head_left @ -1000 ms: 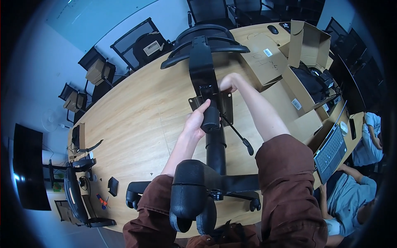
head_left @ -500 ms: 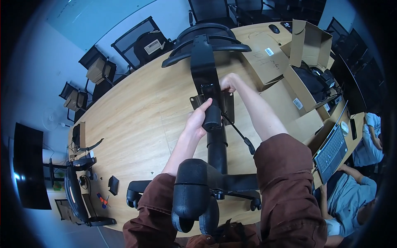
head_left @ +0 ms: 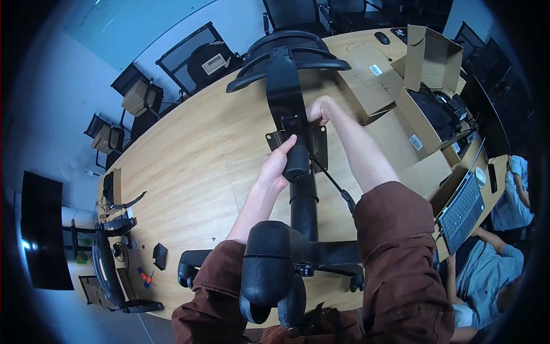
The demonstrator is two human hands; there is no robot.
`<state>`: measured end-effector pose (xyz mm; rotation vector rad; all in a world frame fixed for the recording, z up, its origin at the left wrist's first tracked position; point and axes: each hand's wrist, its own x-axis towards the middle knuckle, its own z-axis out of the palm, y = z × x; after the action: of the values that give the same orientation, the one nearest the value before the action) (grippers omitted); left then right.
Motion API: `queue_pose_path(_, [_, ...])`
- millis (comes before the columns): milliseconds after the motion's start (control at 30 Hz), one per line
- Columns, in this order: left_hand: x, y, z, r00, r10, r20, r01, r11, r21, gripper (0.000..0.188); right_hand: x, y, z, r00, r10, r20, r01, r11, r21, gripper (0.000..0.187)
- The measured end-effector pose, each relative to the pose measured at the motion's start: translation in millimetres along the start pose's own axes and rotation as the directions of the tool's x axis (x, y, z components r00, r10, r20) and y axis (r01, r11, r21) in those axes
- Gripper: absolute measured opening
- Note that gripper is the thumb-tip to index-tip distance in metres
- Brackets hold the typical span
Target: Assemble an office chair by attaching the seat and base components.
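A partly assembled black office chair stands before me: a wheeled base [head_left: 338,252], a gas lift column [head_left: 303,215], a tilt mechanism plate [head_left: 321,150] and a wide flat back bracket [head_left: 284,86] rising to a curved frame [head_left: 326,64]. My left hand [head_left: 275,167] is closed around the black cylindrical knob [head_left: 297,163] under the mechanism, thumb along its top. Beyond the plate my right hand [head_left: 321,110] is curled against the bracket's right side; its fingertips are hidden behind it. A thin lever [head_left: 332,182] sticks out to the right, below my right forearm.
Chair parts lie on the wooden table [head_left: 195,166]. On the right are an open cardboard box [head_left: 421,117] with black items, a flat carton [head_left: 372,80] and a laptop [head_left: 461,209]. Two people sit beyond. A black curved chair part [head_left: 106,264] and a small black piece [head_left: 160,256] lie left.
The whole view has shifted slightly. Both hands keep nearly the same places on the chair mechanism.
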<state>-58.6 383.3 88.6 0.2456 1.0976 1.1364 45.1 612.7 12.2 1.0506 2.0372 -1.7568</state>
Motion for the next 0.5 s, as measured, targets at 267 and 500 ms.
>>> queue_pose_path(267, [1, 0, 1, 1.0, 0.013, -0.006, -0.013, 1.0, -0.009, 0.039, 1, 0, 3, 1.0, 0.003, 0.008, -0.003, 1.0, 0.016, 0.036])
queue_pose_path(500, [-1, 0, 1, 1.0, 0.015, -0.013, -0.015, 1.0, -0.003, 0.04, -32, -11, 2, 0.993, -0.094, 0.074, 0.085, 0.99, 0.115, 0.03])
